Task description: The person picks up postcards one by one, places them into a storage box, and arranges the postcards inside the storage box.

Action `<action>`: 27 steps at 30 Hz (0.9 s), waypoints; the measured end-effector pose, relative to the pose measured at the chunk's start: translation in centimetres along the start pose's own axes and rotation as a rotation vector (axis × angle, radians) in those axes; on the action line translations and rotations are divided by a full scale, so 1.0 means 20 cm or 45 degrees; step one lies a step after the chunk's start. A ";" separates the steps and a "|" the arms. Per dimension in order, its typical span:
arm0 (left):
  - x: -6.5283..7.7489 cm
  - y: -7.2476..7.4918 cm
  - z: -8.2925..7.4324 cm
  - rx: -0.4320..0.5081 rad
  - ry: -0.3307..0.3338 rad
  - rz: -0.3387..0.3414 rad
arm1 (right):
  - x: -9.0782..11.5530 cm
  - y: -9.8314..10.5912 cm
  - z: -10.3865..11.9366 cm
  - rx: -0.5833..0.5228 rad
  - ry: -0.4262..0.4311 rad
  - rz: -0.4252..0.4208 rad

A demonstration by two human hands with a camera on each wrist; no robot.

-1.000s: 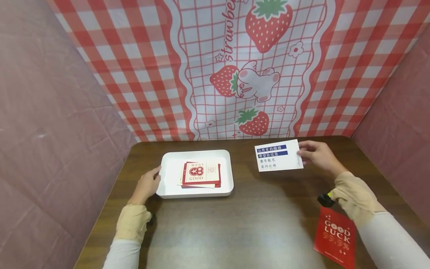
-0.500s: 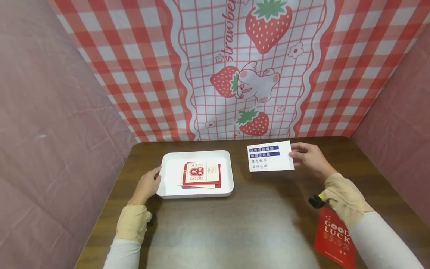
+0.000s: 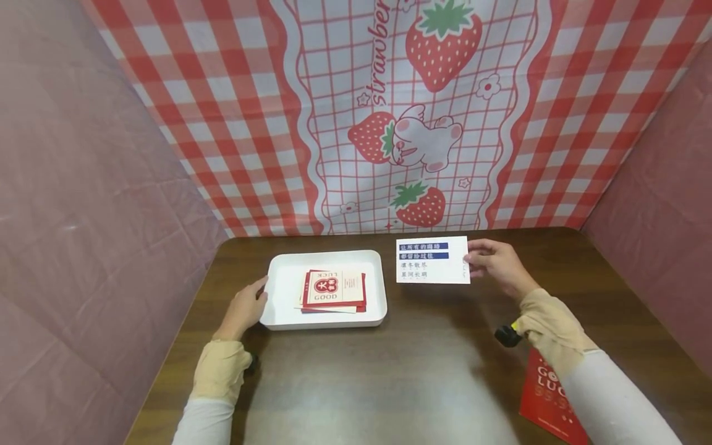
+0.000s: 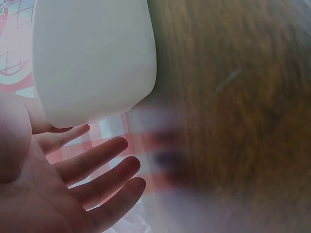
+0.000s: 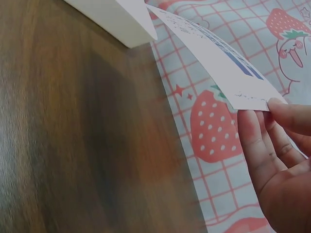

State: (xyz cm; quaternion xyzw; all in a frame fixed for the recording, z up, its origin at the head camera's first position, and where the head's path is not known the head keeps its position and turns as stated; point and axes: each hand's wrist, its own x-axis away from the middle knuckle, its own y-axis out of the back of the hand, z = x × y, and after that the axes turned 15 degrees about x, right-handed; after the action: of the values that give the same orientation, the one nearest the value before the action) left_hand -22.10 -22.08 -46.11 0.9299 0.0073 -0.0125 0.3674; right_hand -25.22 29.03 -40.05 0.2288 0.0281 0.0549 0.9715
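My right hand (image 3: 497,267) pinches a white card (image 3: 431,264) by its right edge, between thumb and fingers. Dark characters and two blue bars are printed on it. It is held up above the table, right of the white tray (image 3: 375,269). The right wrist view shows the card (image 5: 216,63) bowing slightly away from the fingertips. At the tray's left side, my left hand (image 3: 243,311) touches the rim. In the left wrist view its fingers (image 4: 104,158) are spread and fairly straight beside the tray's wall (image 4: 97,53). Inside the tray lies a small stack of red and cream cards (image 3: 334,289).
A red "GOOD LUCK" card (image 3: 547,405) lies at the front right of the brown table (image 3: 356,383), partly covered by the right forearm. Behind the table hangs a checked strawberry cloth (image 3: 334,136). Pink cloth walls (image 3: 111,247) stand at both sides.
The right hand has carried the white card leftward, nearer to the tray. Its forearm now hides more of the red card. The left hand and tray have stayed in place.
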 end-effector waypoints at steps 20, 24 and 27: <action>0.00 -0.01 0.02 0.012 0.021 0.010 | -0.05 -0.20 0.05 -0.143 -0.039 0.080; 0.00 -0.01 0.02 0.016 0.016 0.005 | -0.05 -0.24 0.06 -0.149 -0.042 0.093; 0.00 0.00 0.02 0.022 0.013 0.000 | -0.06 -0.26 0.06 -0.164 -0.042 0.097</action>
State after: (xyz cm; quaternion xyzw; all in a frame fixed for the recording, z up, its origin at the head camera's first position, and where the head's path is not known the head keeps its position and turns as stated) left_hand -22.09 -22.24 -46.41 0.9331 0.0089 -0.0077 0.3595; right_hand -25.85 23.69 -41.24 0.1675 -0.0004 0.0897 0.9818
